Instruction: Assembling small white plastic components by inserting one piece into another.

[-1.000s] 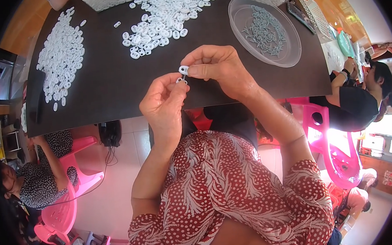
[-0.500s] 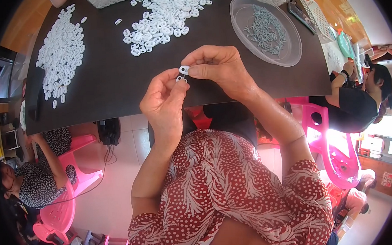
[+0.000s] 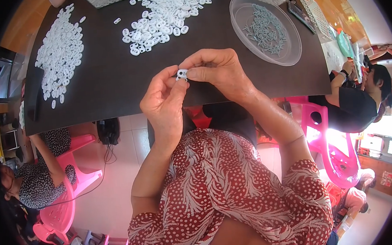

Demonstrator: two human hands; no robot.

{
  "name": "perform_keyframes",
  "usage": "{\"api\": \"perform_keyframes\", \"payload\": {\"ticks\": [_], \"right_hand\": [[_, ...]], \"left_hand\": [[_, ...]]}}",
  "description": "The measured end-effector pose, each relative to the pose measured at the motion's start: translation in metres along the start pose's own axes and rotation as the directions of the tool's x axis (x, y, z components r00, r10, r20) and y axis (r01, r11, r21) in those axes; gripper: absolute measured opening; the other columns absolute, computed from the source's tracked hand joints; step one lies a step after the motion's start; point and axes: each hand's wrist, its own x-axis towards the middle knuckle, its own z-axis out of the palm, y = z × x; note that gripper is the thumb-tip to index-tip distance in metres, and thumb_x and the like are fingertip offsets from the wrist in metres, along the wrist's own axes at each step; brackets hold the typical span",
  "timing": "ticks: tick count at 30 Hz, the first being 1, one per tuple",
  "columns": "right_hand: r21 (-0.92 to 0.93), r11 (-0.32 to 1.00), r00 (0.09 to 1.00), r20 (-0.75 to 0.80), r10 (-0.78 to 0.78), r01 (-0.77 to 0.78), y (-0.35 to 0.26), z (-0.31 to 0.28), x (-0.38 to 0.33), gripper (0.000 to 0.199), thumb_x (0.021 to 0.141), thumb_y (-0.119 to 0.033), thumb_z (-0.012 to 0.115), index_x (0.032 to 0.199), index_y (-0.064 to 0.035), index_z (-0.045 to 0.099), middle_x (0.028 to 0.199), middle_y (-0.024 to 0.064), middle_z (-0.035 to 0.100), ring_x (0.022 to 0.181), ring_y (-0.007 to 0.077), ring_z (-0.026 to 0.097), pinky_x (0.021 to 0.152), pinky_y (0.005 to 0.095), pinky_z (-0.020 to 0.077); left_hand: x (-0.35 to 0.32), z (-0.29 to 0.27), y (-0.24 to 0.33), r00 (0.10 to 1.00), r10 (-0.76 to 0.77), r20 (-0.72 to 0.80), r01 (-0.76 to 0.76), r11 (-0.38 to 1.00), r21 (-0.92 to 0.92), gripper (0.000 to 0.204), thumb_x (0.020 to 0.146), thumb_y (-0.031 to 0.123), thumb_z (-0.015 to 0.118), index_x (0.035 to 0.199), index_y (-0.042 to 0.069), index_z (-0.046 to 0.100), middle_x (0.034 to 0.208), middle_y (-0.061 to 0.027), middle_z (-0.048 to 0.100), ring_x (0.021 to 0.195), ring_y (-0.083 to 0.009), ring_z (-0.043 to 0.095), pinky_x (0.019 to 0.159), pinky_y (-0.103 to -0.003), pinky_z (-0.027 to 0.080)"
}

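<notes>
Close to the table's front edge, my left hand (image 3: 164,101) pinches a small white oval plastic piece (image 3: 179,78) between thumb and forefinger. My right hand (image 3: 222,73) grips a second white oval piece (image 3: 182,72) with a round hole, and this one rests against the first. Fingertips cover much of both pieces, so how they join cannot be made out. Beyond my hands lies a loose heap of similar white two-holed pieces (image 3: 163,23). A narrower heap of white oval pieces (image 3: 61,54) spreads along the table's left side.
On the right of the dark table (image 3: 113,87) stands a round clear tub (image 3: 296,53) holding many small grey screws (image 3: 266,30). A phone-like black object (image 3: 301,16) lies beyond it. Co-workers sit left (image 3: 33,179) and right (image 3: 354,101), on pink chairs.
My right hand has shifted slightly down and left, bringing its white piece against the one in my left hand. The narrow gap between the two pieces has closed.
</notes>
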Motion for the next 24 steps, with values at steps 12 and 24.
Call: {"api": "perform_keyframes", "payload": {"ticks": [12, 24], "right_hand": [[-0.009, 0.999, 0.997, -0.051, -0.053, 0.053, 0.003, 0.008, -0.006, 0.01, 0.081, -0.002, 0.064, 0.09, 0.0025, 0.068, 0.074, 0.0036, 0.066, 0.07, 0.007, 0.059, 0.063, 0.0227, 0.0481], [-0.147, 0.988, 0.997, -0.043, -0.057, 0.05, 0.001, 0.007, -0.013, 0.017, 0.078, -0.005, 0.069, 0.095, -0.0035, 0.068, 0.078, 0.001, 0.055, 0.066, 0.0071, 0.049, 0.06, 0.0223, 0.0431]], "left_hand": [[-0.003, 0.005, -0.004, 0.999, 0.011, -0.05, -0.014, 0.997, -0.07, 0.025, 0.086, 0.001, 0.064, 0.11, -0.006, 0.061, 0.079, -0.0046, 0.063, 0.067, -0.0096, 0.057, 0.06, -0.02, 0.046], [-0.005, 0.006, -0.003, 0.998, 0.019, -0.056, -0.025, 0.994, -0.102, 0.024, 0.086, 0.0, 0.063, 0.11, -0.007, 0.062, 0.085, -0.0071, 0.065, 0.066, -0.0101, 0.056, 0.061, -0.022, 0.047]]}}
